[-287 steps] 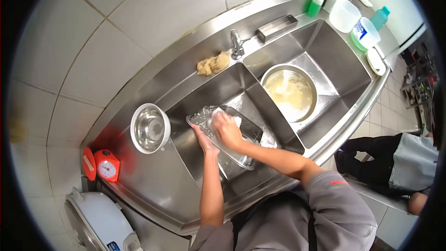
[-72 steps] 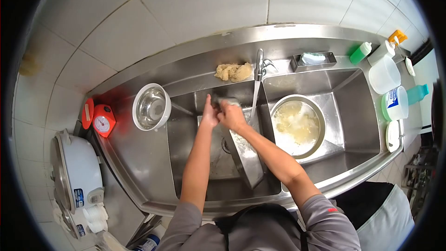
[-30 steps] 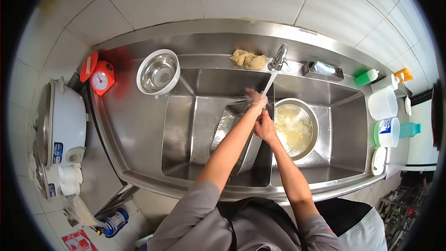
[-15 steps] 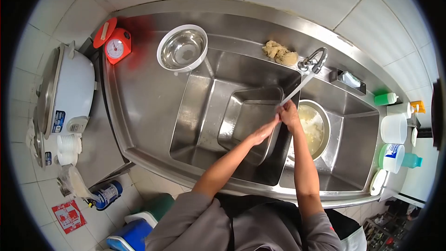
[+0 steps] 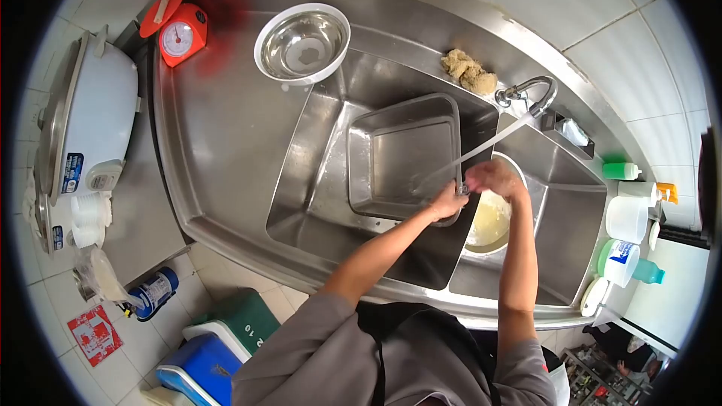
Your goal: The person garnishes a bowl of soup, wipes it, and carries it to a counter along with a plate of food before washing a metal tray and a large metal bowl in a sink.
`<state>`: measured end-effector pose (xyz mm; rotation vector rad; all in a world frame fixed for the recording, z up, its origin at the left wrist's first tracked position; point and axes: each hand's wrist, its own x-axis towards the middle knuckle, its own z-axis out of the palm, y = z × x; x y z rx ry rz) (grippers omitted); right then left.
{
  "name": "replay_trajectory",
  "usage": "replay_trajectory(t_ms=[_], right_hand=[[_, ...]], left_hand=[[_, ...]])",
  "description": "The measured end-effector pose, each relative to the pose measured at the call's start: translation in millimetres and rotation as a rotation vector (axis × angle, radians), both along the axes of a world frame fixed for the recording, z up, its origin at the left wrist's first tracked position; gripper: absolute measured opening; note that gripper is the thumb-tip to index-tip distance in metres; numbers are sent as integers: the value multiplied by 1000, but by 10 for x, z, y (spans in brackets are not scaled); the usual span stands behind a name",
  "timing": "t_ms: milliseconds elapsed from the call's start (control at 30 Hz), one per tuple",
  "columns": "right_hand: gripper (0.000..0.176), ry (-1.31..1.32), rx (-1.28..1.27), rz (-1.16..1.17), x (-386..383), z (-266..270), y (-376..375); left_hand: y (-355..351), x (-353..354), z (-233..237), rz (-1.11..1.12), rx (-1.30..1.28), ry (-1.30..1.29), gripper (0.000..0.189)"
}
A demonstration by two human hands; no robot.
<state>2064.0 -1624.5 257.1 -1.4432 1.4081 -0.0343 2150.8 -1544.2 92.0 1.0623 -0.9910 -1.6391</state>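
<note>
My left hand [image 5: 449,201] is closed at the right rim of a rectangular metal pan [image 5: 402,162], which sits in the left sink basin. My right hand [image 5: 494,180] hovers just right of it, above a round pot [image 5: 523,169]; motion smears its fingers. Cloudy, pale yellowish liquid [image 5: 490,222] fills part of that pot, which stands in the right basin. From the curved tap [image 5: 545,98], a water stream [image 5: 492,140] runs slantwise past my hands toward the pan.
A white-rimmed metal bowl [image 5: 342,49] and a red kitchen scale [image 5: 180,36] stand on the left drainboard. A tan, crumpled scrubber [image 5: 468,71] lies behind the tap. Several bottles and tubs, including a green bottle [image 5: 620,171], line the right edge.
My hands have come apart: the right has shifted over the pot, the left to the pan's rim. The pan has turned slightly. The camera view has shifted as well.
</note>
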Motion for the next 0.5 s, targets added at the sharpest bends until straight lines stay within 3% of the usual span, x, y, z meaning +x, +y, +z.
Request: replay_trajectory(t_ms=[33,100,167,200,233,300,333,367,400,467,500], right_hand=[[26,154,-137,47,-18,-8,-30],[27,246,-209,-77,78,-150,-125],[23,-850,112,-696,163,-322,-202],[24,-936,220,-733,161,-358,-248],[24,-937,224,-733,176,-353,-236],[23,-932,419,-453,178,-284,-200],[23,-699,391,-290,220,-157,-148],[23,-696,394,-285,233,-30,-136],[23,-486,354,-235,244,93,-136],[21,-85,266,-129,266,321,-130],[21,-82,265,-134,238,296,-119]], left_hand=[[-46,263,511,-191,322,-27,20],[-102,197,342,-25,138,-149,12],[-185,257,407,63,154,-66,8],[-232,287,447,118,154,-28,9],[-285,325,502,173,154,9,10],[-419,430,481,108,174,92,10],[-469,475,510,75,267,176,10],[-518,523,543,46,357,262,10],[-572,548,526,-10,370,3,22],[-650,552,364,7,386,-15,15],[-665,524,315,16,398,-35,10]])
